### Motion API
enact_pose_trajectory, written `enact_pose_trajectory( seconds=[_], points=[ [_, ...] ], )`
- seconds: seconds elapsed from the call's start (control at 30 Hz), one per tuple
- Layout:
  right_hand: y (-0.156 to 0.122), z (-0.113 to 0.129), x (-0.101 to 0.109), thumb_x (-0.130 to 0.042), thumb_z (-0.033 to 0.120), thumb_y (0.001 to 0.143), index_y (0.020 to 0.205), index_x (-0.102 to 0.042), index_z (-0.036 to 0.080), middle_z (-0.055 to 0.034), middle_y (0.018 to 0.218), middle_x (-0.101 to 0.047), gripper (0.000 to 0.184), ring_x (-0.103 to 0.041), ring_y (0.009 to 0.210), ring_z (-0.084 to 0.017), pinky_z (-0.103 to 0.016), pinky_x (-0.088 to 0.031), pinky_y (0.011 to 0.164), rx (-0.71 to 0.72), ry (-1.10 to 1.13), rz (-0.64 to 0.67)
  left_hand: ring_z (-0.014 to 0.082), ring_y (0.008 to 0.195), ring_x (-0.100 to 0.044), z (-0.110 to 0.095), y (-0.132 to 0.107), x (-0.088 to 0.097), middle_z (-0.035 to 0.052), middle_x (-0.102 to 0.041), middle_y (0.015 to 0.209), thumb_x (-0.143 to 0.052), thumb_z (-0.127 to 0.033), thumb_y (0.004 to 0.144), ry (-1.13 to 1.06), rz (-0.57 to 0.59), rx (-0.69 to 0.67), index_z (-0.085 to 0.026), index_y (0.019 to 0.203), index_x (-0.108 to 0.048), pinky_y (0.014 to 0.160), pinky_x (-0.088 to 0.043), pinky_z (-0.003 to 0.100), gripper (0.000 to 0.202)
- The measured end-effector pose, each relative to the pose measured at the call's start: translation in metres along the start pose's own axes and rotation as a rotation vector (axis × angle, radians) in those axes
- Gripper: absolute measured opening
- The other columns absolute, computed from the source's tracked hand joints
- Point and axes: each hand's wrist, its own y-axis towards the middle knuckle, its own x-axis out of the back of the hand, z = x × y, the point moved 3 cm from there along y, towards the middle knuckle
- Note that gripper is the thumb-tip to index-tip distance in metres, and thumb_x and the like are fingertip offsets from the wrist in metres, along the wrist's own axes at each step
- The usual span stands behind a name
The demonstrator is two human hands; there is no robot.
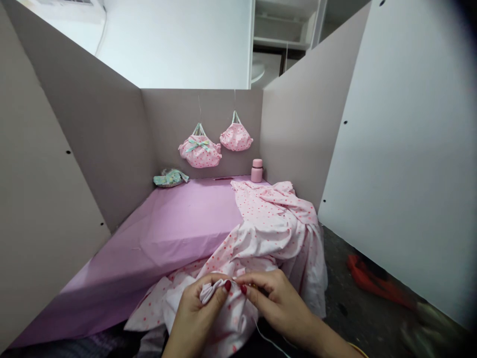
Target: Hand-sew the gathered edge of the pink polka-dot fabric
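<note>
A large pink cotton cloth with small red dots lies bunched over the front of the table and hangs off its right side. My left hand grips a gathered fold of this cloth. My right hand pinches the same cloth at the fold with its fingertips, close to my left hand. A thin white thread trails down from under my right hand. Any needle there is hidden by my fingers.
Two pink dotted cloth bags hang against the back panel. A pink bottle and a small dish with mint-green cloth stand on the pink-covered table. Red cloth lies on the dark floor at right.
</note>
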Motion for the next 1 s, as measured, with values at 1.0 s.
enact_pose_trajectory(
  seconds=[1.0],
  points=[
    [-0.0011, 0.0019, -0.0015, -0.048, 0.004, 0.082, 0.104, -0.065, 0.021, -0.0024, 0.088, -0.070, 0.033, -0.063, 0.076, -0.014, -0.022, -0.044, 0.067, 0.031, -0.008, -0.011, 0.0163, 0.059, -0.056, 0.0056, 0.0027, -0.0001, -0.0003, -0.063, 0.062, -0.062, -0.034, 0.073, 0.061, -0.023, 0.040, -0.017, 0.069, -0.066, 0.055, -0.044, 0.022, 0.017]
  ],
)
